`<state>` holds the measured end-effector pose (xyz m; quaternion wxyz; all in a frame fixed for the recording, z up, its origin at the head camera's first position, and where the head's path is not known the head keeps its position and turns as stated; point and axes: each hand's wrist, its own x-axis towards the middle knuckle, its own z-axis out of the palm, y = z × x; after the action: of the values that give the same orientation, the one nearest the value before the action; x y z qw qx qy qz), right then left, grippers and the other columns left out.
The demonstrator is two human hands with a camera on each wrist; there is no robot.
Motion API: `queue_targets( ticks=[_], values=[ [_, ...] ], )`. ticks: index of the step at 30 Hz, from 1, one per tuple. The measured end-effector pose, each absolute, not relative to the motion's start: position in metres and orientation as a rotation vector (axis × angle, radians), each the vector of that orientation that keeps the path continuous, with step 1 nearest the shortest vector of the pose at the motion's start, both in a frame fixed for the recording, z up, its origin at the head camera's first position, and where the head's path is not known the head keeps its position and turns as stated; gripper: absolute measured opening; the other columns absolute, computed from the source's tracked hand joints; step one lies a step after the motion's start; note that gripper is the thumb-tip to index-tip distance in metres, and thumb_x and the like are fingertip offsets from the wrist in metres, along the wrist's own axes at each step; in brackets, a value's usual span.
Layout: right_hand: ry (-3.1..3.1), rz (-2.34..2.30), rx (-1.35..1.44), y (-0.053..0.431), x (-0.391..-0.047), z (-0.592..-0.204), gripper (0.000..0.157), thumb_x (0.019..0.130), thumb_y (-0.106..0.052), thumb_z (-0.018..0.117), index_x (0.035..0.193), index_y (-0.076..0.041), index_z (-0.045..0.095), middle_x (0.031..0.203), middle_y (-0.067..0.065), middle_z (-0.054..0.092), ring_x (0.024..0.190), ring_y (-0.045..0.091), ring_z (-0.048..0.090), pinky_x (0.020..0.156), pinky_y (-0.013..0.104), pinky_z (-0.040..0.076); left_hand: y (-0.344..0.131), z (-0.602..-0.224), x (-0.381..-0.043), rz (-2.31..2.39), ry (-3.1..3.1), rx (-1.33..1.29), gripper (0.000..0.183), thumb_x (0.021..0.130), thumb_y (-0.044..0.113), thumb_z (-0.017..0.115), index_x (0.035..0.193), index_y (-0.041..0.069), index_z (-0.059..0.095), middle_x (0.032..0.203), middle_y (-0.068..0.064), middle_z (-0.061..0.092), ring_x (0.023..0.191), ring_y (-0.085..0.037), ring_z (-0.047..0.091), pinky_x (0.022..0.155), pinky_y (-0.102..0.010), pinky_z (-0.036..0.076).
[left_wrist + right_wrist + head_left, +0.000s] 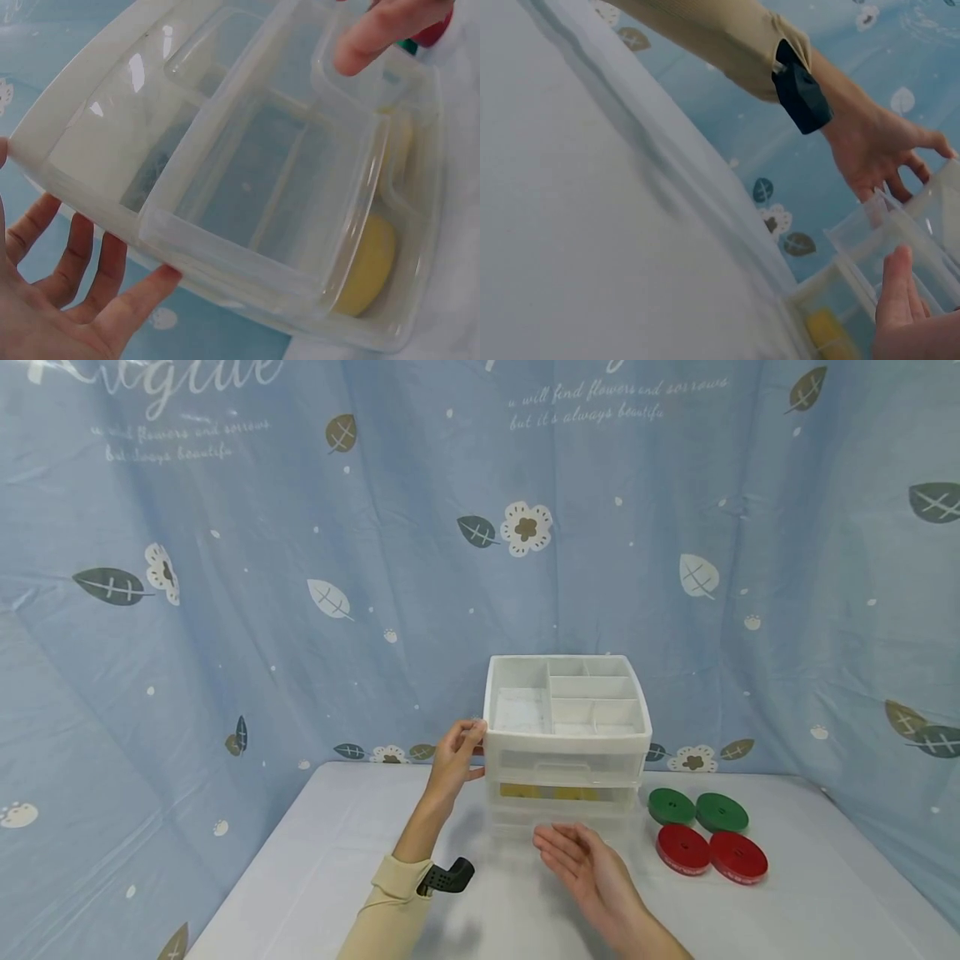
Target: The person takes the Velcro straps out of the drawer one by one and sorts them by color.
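A white drawer organizer point(568, 737) with translucent drawers and a divided top tray stands on the table. My left hand point(453, 760) is at its left side, with spread fingertips touching the wall in the left wrist view. In front of the lower drawers is my right hand point(592, 877), fingers straight and palm turned toward the organizer; contact cannot be told. Yellow rounded things point(367, 266) show inside a lower drawer, partly behind clear plastic. The right wrist view shows my left hand point(877, 150) at the organizer and my right fingers point(897, 289) beside a clear drawer.
Two green rolls point(722, 812) and two red rolls point(738, 857) lie flat to the right of the organizer. The white-covered table point(322, 860) ends at a blue patterned curtain point(405, 527). A black device point(450, 876) is strapped to my left wrist.
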<state>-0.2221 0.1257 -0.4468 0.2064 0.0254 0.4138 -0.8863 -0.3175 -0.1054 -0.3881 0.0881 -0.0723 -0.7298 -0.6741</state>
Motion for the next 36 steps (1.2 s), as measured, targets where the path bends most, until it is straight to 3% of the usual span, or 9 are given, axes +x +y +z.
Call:
queue_targets(
  ticks=[17,29,36],
  values=[
    [1.219,-2.529,0.073,0.115,-0.245,-0.450,0.052,0.108,-0.036,0.033,0.142,0.004,0.031,0.128,0.014,0.065,0.118,0.023,0.064,0.103,0.031,0.050,-0.106,-0.391,-0.318,-1.989,-2.167,-0.220,0.041,0.092,0.059,0.058,0.113,0.024,0.061,0.110,-0.006,0.062,0.106,-0.031,0.061,0.080,-0.044,0.060],
    [1.205,-2.544,0.044,0.113,-0.255,-0.453,0.055,0.108,-0.038,0.031,0.143,0.004,0.030,0.131,0.016,0.062,0.122,0.025,0.062,0.103,0.030,0.049,-0.106,-0.388,-0.319,-2.007,-2.173,-0.199,0.040,0.096,0.052,0.057,0.118,0.019,0.060,0.110,-0.005,0.062,0.107,-0.030,0.061,0.082,-0.047,0.059],
    [1.211,-2.521,0.027,0.114,-0.260,-0.455,0.061,0.107,-0.042,0.032,0.145,0.005,0.027,0.132,0.016,0.061,0.123,0.025,0.060,0.104,0.028,0.049,-0.104,-0.373,-0.306,-2.011,-2.204,-0.206,0.034,0.099,0.043,0.056,0.118,0.016,0.060,0.108,-0.004,0.062,0.101,-0.023,0.062,0.085,-0.049,0.058]
  ],
)
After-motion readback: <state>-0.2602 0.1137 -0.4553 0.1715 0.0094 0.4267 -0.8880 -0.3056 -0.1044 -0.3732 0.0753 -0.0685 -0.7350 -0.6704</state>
